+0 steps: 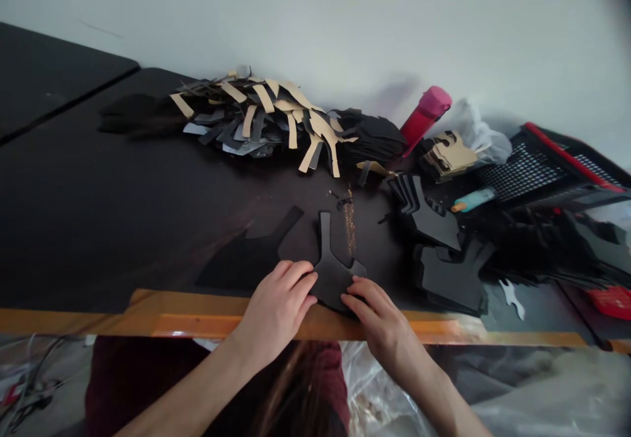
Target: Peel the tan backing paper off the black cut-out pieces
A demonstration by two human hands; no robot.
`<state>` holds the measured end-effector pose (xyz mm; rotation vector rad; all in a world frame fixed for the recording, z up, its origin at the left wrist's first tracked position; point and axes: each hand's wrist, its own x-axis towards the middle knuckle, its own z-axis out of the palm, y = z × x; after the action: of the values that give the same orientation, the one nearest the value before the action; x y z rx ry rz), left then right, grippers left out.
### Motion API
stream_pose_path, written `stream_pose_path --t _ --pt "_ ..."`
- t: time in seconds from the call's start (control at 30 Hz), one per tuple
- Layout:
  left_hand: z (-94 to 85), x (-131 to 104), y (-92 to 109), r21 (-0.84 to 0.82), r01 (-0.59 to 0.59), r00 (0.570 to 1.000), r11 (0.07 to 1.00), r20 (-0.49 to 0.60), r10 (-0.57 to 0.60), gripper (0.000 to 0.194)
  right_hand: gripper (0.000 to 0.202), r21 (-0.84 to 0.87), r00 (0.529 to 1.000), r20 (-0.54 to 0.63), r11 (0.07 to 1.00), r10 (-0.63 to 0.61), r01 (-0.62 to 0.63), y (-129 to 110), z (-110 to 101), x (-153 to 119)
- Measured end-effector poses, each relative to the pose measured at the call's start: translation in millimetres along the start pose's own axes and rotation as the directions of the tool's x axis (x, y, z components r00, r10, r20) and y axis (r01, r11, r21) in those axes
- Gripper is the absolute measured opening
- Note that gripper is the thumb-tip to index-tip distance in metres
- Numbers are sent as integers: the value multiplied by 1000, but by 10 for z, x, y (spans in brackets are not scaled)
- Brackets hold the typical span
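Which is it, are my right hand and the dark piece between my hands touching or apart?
Touching. The head view shows fingers of the right hand lying on the right side of the dark piece, no gap visible.

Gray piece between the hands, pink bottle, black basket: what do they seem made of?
Gray piece: perhaps foam or synthetic leather, matte; flat with a cleanly cut outline.
Pink bottle: plastic or coated metal, smooth; its even colour leaves it open.
Black basket: probably plastic, fairly dull; regular holes pattern its wall.
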<state>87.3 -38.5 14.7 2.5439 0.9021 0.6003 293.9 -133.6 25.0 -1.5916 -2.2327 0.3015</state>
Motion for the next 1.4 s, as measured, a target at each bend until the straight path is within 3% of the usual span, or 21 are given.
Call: stream_pose_path --t 0.27,0.6,0.7,0.83,0.9,1.07,1.4 --pt "14 21 20 8 5 999 1000 -42 -5 22 48 -255 996 35 965 76 -65 -39 -75 -19" --pt "47 22 30 31 70 994 997 -88 -67 18 37 -110 995 72 992 76 -68 21 -108 -101" --pt "42 26 35 32 83 993 996 -90 -80 16 26 9 993 -16 993 115 -115 40 -90 -154" --pt "35 39 49 33 53 998 998 -46 -51 26 11 70 948 -194 967 253 -244 70 18 -225" --pt "34 44 54 28 33 999 999 -38 -32 32 16 70 917 -241 948 319 -311 82 66 -248" --pt "21 103 56 -37 14 1000 999 -6 -15 39 33 61 892 -271 931 363 -360 102 100 -262" --pt "-33 251 1 -300 139 988 944 110 -111 74 46 61 889 -285 932 360 -358 121 138 -286"
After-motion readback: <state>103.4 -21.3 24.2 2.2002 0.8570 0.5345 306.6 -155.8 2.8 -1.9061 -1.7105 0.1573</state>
